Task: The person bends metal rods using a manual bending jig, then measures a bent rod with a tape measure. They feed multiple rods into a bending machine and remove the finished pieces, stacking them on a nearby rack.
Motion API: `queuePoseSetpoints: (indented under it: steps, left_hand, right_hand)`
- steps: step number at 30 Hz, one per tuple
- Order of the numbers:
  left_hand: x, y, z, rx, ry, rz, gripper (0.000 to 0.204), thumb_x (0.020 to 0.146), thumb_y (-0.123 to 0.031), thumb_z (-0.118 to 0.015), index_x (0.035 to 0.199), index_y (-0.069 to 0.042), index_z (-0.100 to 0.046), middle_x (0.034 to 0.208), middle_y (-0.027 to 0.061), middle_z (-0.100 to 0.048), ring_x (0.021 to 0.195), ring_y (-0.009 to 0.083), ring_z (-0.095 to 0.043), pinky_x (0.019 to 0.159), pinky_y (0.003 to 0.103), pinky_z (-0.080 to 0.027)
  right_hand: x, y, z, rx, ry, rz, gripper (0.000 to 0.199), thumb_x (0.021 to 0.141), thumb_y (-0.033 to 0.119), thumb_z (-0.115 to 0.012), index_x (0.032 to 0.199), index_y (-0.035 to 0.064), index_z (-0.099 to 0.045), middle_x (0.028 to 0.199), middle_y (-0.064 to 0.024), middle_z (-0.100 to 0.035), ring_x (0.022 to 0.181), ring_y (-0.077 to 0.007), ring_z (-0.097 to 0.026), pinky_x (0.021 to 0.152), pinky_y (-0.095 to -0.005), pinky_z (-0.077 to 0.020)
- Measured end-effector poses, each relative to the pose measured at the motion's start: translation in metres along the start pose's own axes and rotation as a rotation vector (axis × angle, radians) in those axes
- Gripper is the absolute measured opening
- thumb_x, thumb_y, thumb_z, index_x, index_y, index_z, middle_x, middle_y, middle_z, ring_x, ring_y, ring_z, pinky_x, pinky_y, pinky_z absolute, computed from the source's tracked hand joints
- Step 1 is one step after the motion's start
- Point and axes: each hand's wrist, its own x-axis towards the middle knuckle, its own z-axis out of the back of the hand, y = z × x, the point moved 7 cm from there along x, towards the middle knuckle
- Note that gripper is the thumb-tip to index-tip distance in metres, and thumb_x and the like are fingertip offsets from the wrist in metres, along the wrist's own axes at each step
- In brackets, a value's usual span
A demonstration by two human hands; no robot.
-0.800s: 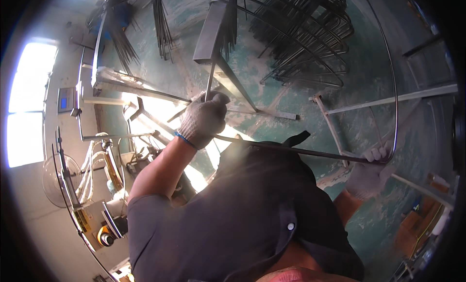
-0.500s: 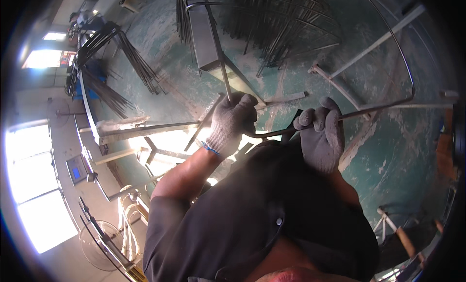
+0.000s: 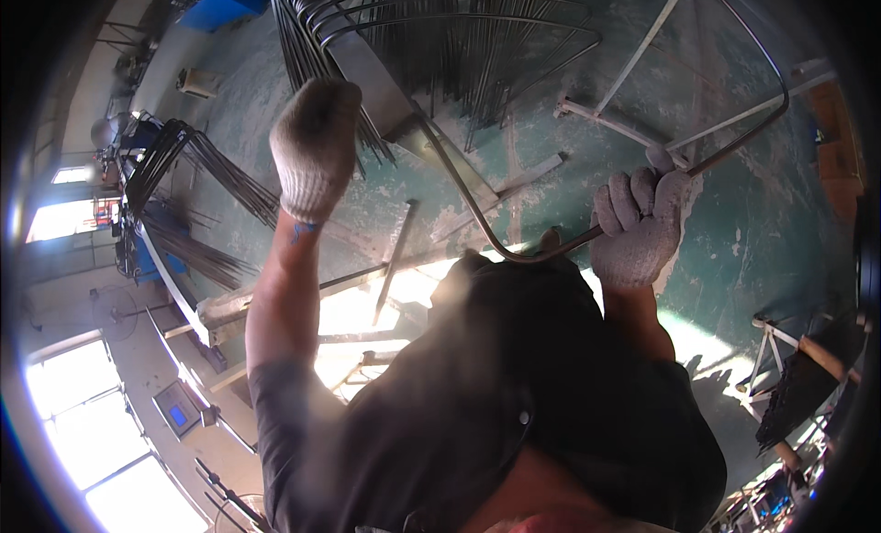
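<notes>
Evidently, bending is done: we find the curved rod [image 3: 569, 246] at centre-right, not yet set down, our right hand [image 3: 638, 223] grasping it. Our left hand [image 3: 317, 149], upper left, looks curled; its grip's contents we cannot tell.

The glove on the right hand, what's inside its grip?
A bent metal rod. You can see it poking out on both sides of the right hand, but the curled gloved fingers cover the bit in between.

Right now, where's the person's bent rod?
In the head view, the bent rod is in the grip of the right hand, right of centre, one bend near the dark shirt.
</notes>
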Motion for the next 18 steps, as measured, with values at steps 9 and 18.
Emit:
queuePoseSetpoints:
  steps: [9, 18]
  left_hand:
    - [0.048, 0.012, -0.07, 0.087, 0.236, -0.926, 0.008, 0.088, -0.012, -0.07, 0.091, -0.007, -0.076, 0.094, 0.0118, -0.074, 0.092, 0.0357, -0.07, 0.086, 0.047, -0.056]
    - [0.047, 0.018, -0.073, -0.039, 0.231, -0.897, 0.008, 0.083, -0.014, -0.07, 0.082, -0.006, -0.072, 0.086, 0.0127, -0.07, 0.081, 0.0384, -0.067, 0.076, 0.048, -0.053]
  right_hand:
    - [-0.02, -0.015, -0.037, -0.114, -0.199, 0.334, 0.053, 0.115, 0.044, -0.046, 0.141, -0.0003, -0.059, 0.073, 0.0088, -0.031, 0.057, -0.0035, -0.025, 0.046, -0.0222, -0.02]
    - [-0.012, 0.009, -0.002, -1.07, -0.421, 0.721, 0.04, 0.112, 0.028, -0.056, 0.138, -0.0015, -0.06, 0.071, 0.0029, -0.045, 0.056, -0.0086, -0.043, 0.049, -0.0264, -0.0302]
